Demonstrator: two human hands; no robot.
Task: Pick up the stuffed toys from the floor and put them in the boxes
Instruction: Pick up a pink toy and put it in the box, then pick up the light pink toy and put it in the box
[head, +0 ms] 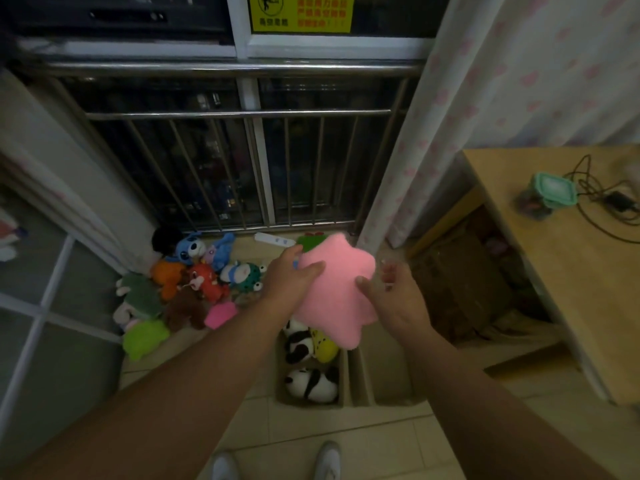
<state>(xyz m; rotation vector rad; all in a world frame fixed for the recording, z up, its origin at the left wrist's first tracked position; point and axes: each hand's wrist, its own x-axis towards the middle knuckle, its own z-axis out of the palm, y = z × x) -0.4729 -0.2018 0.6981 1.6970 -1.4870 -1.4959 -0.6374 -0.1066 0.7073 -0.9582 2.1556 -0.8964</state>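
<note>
A pink star-shaped plush (337, 289) is held in the air above the cardboard boxes. My left hand (289, 275) grips its left edge, thumb lying on top. My right hand (393, 297) holds its right edge, thumb pressed on the front and fingers behind. Below it, the left cardboard box (341, 386) holds two panda toys (311, 384) and a yellow toy (325, 346). To its right stands another box (391, 375) whose inside looks bare. A heap of stuffed toys (187, 285) lies on the floor at the left, among them a blue one, a red one and a green one.
A metal railing (239, 114) and window stand behind the toys. A curtain (433, 140) hangs at the right beside a wooden table (571, 278) carrying a green-lidded jar and cables. A glass-panelled door (45, 306) is at the left. My shoes (325, 459) show at the bottom.
</note>
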